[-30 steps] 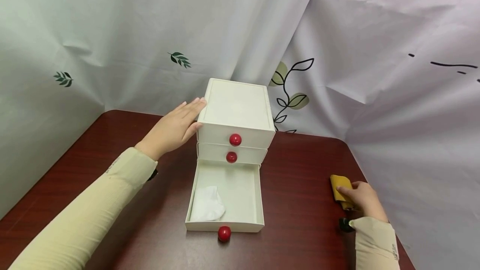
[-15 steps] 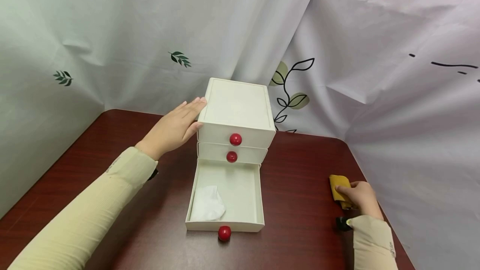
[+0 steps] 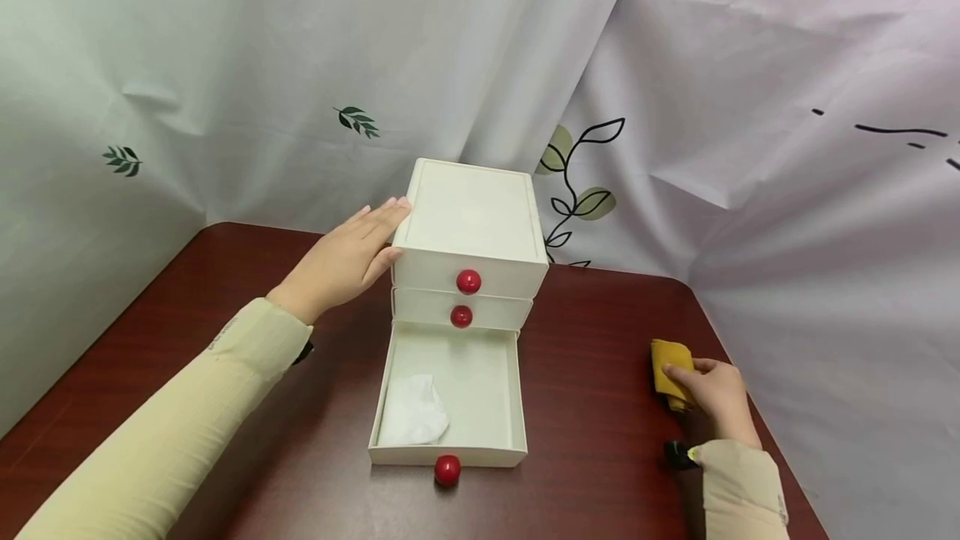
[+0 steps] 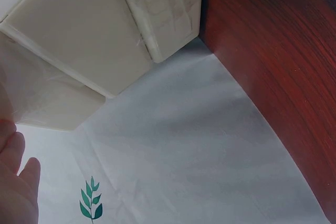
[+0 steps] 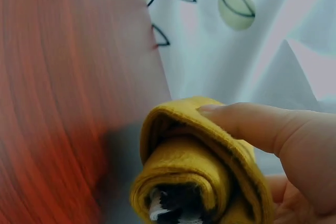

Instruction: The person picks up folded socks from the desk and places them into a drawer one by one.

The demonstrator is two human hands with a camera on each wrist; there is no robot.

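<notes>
My right hand (image 3: pixel 716 394) pinches a rolled-up pair of yellow socks (image 3: pixel 672 373) near the table's right side, thumb on top. In the right wrist view the yellow socks (image 5: pixel 178 166) show a folded-over cuff and a black-and-white inside; the other fingers are mostly hidden behind the roll. My left hand (image 3: pixel 345 261) rests with straight fingers against the upper left edge of a white drawer unit (image 3: pixel 476 211). Its fingertips (image 4: pixel 13 148) touch the unit's side in the left wrist view. The bottom drawer (image 3: pixel 480 390) is pulled out, with a white, soft-looking cloth (image 3: pixel 415 413) in its front left corner.
The two upper drawers are closed, each with a red ball knob (image 3: pixel 468 282). Another red knob (image 3: pixel 447 470) juts from the bottom drawer's front. The dark red table (image 3: pixel 592 407) meets a hanging white curtain (image 3: pixel 262 65) behind and at both sides.
My right hand and the yellow socks have shifted slightly left and away from me, and the roll has turned a little. My left hand and the drawers stay as they were.
</notes>
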